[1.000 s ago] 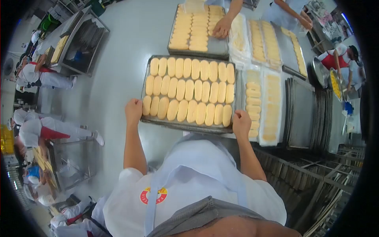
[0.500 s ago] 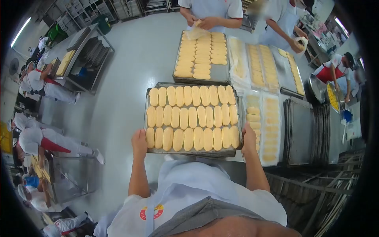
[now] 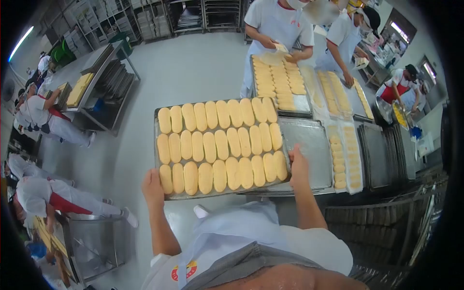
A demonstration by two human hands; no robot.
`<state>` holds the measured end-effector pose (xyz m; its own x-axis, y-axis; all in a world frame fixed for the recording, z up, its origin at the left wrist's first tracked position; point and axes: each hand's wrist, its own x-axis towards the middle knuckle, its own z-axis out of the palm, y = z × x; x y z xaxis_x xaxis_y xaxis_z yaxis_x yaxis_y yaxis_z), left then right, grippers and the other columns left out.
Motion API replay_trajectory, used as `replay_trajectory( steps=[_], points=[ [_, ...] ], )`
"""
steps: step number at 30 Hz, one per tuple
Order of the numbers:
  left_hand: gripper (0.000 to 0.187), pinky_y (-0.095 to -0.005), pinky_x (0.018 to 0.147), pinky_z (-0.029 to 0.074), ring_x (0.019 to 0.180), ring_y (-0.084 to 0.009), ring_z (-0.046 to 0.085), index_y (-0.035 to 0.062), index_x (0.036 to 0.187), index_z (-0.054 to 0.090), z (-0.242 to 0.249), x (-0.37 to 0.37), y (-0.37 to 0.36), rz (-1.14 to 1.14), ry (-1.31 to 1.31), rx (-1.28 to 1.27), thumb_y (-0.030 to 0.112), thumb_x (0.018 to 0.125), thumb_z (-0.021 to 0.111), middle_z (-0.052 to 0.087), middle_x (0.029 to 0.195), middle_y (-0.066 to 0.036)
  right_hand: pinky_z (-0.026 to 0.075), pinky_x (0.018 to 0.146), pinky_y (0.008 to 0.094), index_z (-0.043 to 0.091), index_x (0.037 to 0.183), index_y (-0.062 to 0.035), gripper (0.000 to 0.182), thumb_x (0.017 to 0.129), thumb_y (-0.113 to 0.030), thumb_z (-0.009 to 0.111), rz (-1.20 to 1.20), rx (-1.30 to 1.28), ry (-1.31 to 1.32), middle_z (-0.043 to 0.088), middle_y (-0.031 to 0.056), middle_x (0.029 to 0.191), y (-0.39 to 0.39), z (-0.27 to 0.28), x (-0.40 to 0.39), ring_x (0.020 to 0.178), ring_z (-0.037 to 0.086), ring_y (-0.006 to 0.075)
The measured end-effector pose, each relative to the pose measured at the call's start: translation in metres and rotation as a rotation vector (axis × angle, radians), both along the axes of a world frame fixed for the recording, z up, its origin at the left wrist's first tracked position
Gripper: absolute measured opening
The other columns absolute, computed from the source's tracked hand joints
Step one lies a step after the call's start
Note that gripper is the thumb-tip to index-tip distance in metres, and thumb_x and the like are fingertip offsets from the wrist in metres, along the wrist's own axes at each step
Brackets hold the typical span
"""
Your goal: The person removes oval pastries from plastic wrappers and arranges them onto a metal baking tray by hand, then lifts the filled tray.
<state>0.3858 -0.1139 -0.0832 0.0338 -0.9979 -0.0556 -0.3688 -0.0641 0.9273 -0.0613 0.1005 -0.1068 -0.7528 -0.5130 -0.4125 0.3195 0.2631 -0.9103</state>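
Observation:
Between my hands is a metal baking tray (image 3: 227, 192) filled with three rows of pale yellow, finger-shaped sponge cakes (image 3: 208, 150). My left hand (image 3: 153, 187) grips its near left corner. On the right edge, my right hand (image 3: 298, 166) is closed round the rim. The tray is slightly tilted, lower at the left. Its right side overlaps the view of a bare metal tray (image 3: 311, 150) on the table. My fingertips under the tray are hidden.
Beyond stands another cake tray (image 3: 300, 104), where a co-worker (image 3: 278, 29) handles cakes. Wrapped cakes (image 3: 340, 164) and upright stacked trays (image 3: 379, 154) are at right. A rack (image 3: 382, 217) stands near my right side. Grey floor (image 3: 145, 72) lies left, with other workers and tables beyond.
The tray of cakes has moved left with both my hands, uncovering a bare tray on the table. My view has turned slightly left.

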Motion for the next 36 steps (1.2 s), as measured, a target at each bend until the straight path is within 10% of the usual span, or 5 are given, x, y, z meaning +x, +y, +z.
replay_trajectory(
  steps=[16, 25, 36],
  points=[
    [0.034, -0.0332, 0.069, 0.046, 0.077, -0.0108, 0.050, -0.0029, 0.093, 0.064, 0.000, 0.100, -0.175, -0.004, 0.139, 0.067, 0.023, 0.114, 0.054, 0.059, 0.081, 0.000, 0.052, 0.085, 0.0336, 0.075, 0.113, 0.0061, 0.060, 0.111, -0.051, 0.058, -0.131, -0.057, 0.017, 0.073, 0.0079, 0.103, -0.175, -0.011, 0.117, 0.091, 0.066, 0.0158],
    [0.033, -0.0335, 0.071, 0.045, 0.081, -0.0115, 0.050, -0.0020, 0.092, 0.062, -0.018, 0.124, -0.386, -0.042, 0.139, 0.025, 0.021, 0.113, 0.054, 0.058, 0.085, -0.002, 0.043, 0.078, 0.0309, 0.071, 0.094, -0.0014, 0.043, 0.109, -0.041, 0.064, -0.077, -0.073, 0.082, 0.059, -0.0014, 0.088, -0.397, 0.005, 0.133, 0.082, 0.050, 0.0113],
    [0.028, -0.0296, 0.073, 0.050, 0.081, -0.0088, 0.058, 0.0014, 0.097, 0.068, -0.036, 0.097, -0.588, 0.045, 0.303, 0.029, 0.023, 0.113, 0.057, 0.065, 0.089, 0.000, 0.047, 0.083, 0.0325, 0.074, 0.103, 0.0001, 0.036, 0.110, -0.034, 0.064, -0.034, -0.051, 0.151, 0.067, 0.0012, 0.093, -0.628, -0.012, 0.088, 0.088, 0.058, 0.0131]
  ],
)
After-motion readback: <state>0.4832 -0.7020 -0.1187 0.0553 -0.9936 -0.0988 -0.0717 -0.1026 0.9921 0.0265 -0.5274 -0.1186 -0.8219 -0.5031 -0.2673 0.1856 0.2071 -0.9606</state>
